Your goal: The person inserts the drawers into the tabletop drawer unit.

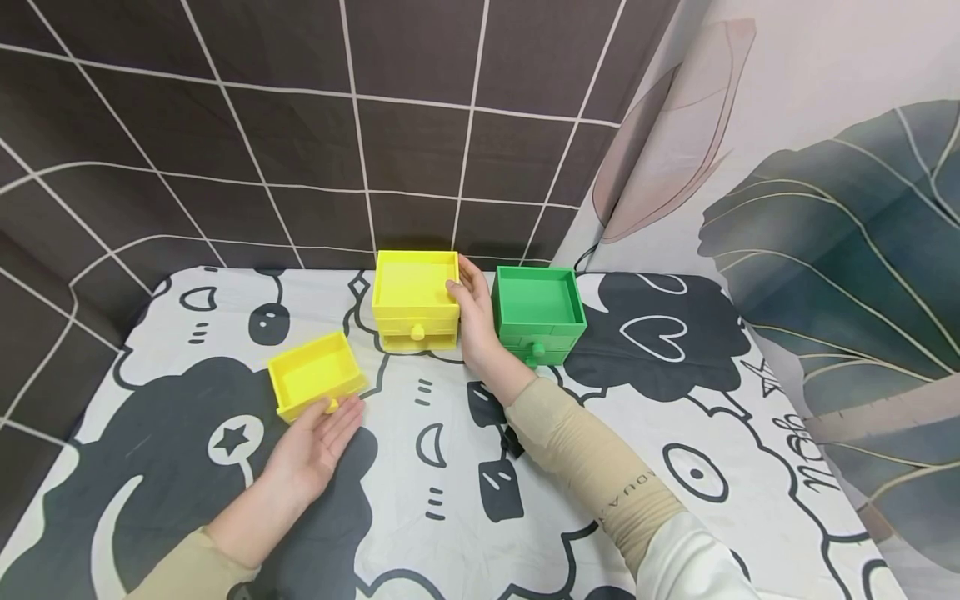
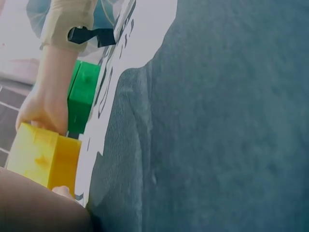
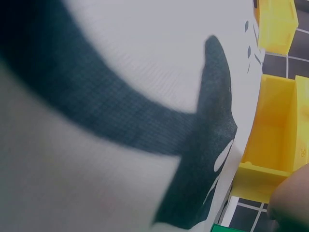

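Note:
A loose yellow drawer (image 1: 315,373) sits at the left with its small knob toward me. My left hand (image 1: 315,450) is at its front, the knob pinched between thumb and fingers. Right of it stands a small yellow drawer cabinet (image 1: 416,287), with a knobbed drawer above an open slot. My right hand (image 1: 478,321) grips the cabinet's right side, thumb over the rim and fingers along the side. The right wrist view looks into the empty slot (image 3: 273,130). In the left wrist view, the right hand holds the cabinet (image 2: 38,150) from behind.
A green drawer cabinet (image 1: 540,304) stands just right of my right hand. All lie on a black-and-white patterned cloth (image 1: 420,517). A dark gridded curtain (image 1: 412,142) hangs behind, and a leaf-patterned curtain (image 1: 825,183) at the right.

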